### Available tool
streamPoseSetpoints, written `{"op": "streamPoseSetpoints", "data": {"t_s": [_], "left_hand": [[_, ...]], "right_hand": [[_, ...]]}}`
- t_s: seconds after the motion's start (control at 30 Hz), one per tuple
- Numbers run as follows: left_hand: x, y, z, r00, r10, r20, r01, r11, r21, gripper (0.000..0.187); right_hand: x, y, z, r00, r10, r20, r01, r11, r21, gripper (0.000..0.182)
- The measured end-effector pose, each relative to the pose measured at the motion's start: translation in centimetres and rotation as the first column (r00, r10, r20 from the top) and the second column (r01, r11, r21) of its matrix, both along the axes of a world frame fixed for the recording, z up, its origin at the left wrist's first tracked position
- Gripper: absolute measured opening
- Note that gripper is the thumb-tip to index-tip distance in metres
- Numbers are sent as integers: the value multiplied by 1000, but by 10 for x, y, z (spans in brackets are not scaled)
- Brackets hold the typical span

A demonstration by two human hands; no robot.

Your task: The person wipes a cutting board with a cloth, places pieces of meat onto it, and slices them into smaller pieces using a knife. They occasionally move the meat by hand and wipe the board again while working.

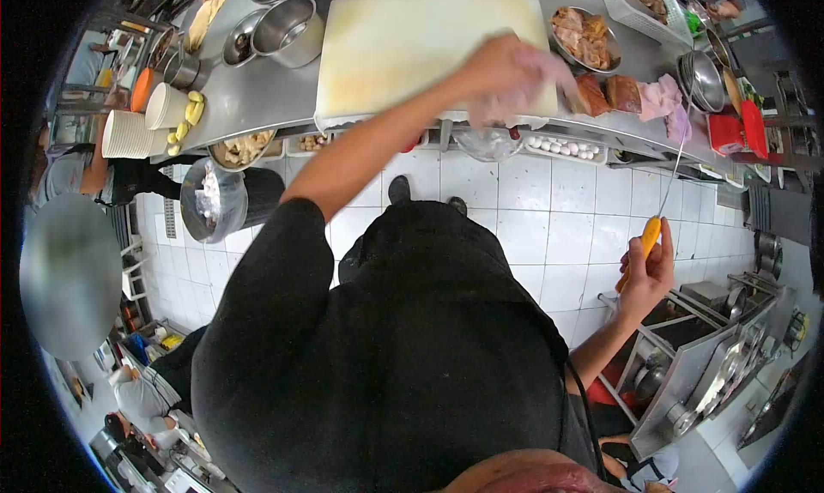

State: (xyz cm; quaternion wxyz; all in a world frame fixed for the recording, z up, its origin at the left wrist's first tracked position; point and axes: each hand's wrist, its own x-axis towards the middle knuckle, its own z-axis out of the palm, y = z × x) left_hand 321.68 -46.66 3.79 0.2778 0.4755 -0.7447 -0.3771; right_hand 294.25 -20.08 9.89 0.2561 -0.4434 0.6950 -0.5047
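Note:
My left hand is stretched over the right part of the white cutting board and is smeared by motion. Its blurred fingers point toward two browned pieces of meat at the counter's front edge; whether it touches or holds anything cannot be made out. Off to the right, above the floor, my right hand is closed around the yellow handle of a knife. Its long, thin blade points up toward the counter, seen nearly edge-on. A pink cloth lies beside the meat.
Metal bowls and a pot stand left of the board. A bowl of sliced meat and a white basket are at the right. Eggs sit on a shelf below. A lined bin stands left; other people work around.

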Motion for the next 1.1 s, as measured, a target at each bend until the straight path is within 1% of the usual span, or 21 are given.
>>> {"op": "streamPoseSetpoints", "data": {"t_s": [0.03, 0.07, 0.1, 0.13, 0.17, 0.27, 0.33, 0.37, 0.4, 0.47, 0.5, 0.53, 0.57, 0.63, 0.7, 0.77, 0.83, 0.9, 0.93, 1.03, 1.1], "left_hand": [[19, -25, 3, 1000, 14, 27, -12, 998, -60, 32], [35, -47, -5, 997, 74, 25, -74, 997, -12, 24], [50, -74, -17, 991, 130, 24, -131, 991, 39, 19], [73, -123, -75, 960, 240, 143, -199, 946, -256, 21], [87, -155, -139, 902, 372, 220, -207, 819, -535, 26], [73, -162, -201, 929, 170, 330, 132, 680, -721, 16], [15, -36, -107, 969, 73, 235, 19, 930, -368, 21], [-2, -2, -112, 981, 56, 188, 28, 910, -414, 25], [-15, 30, -98, 980, 68, 185, -15, 963, -270, 23], [-24, 60, -105, 973, -191, 132, 203, 976, -83, 22], [-22, 73, -97, 945, -327, 1, 325, 941, 92, 23], [-22, 91, -95, 958, -285, 18, 285, 957, -45, 24], [-18, 98, -93, 958, -272, 90, 272, 962, 5, 27], [6, 98, -49, 984, -175, 37, 162, 959, 232, 33], [44, 87, -10, 999, -31, 26, 29, 997, 65, 40], [86, 65, 10, 998, 64, 17, -64, 998, -30, 44], [125, 38, 28, 980, 190, 59, -190, 982, -9, 51], [149, 13, 34, 891, 228, 393, -188, 972, -139, 54], [167, 1, 38, 793, 269, 546, -183, 961, -207, 56], [193, -33, -20, 708, 443, 549, -234, 882, -409, 66], [200, -35, -51, 656, 479, 584, -279, 872, -401, 59]], "right_hand": [[3, 2, -1, 1000, -10, 0, 10, 1000, 18, 53], [-1, 5, -16, 998, 24, 56, -22, 999, -38, 53], [2, 6, -16, 999, 20, 38, -20, 1000, -3, 53], [10, 7, -16, 1000, 13, 18, -14, 999, 32, 53], [16, 7, -15, 1000, 4, -4, -4, 998, 63, 53], [23, 3, -22, 998, 39, 43, -42, 997, 72, 53], [36, -9, -20, 997, 67, 23, -69, 991, 116, 54], [39, -16, -23, 995, 86, 43, -90, 990, 108, 53], [41, -25, -26, 992, 109, 64, -115, 989, 92, 53], [51, -43, -25, 982, 151, 114, -160, 985, 65, 53], [54, -50, -24, 978, 182, 105, -188, 981, 55, 53], [56, -57, -23, 972, 213, 95, -218, 975, 47, 53], [57, -64, -23, 967, 240, 87, -244, 969, 39, 53], [58, -71, -22, 957, 280, 76, -282, 959, 26, 54], [62, -76, -23, 952, 285, 112, -287, 958, 2, 54], [65, -78, -26, 948, 295, 115, -297, 955, -4, 53], [66, -78, -30, 948, 300, 107, -303, 953, 11, 53], [64, -73, -36, 950, 292, 107, -297, 954, 37, 53], [64, -71, -37, 948, 295, 117, -303, 951, 55, 53], [67, -64, -46, 944, 300, 137, -314, 945, 92, 53], [67, -58, -51, 946, 299, 128, -315, 940, 130, 53]]}}
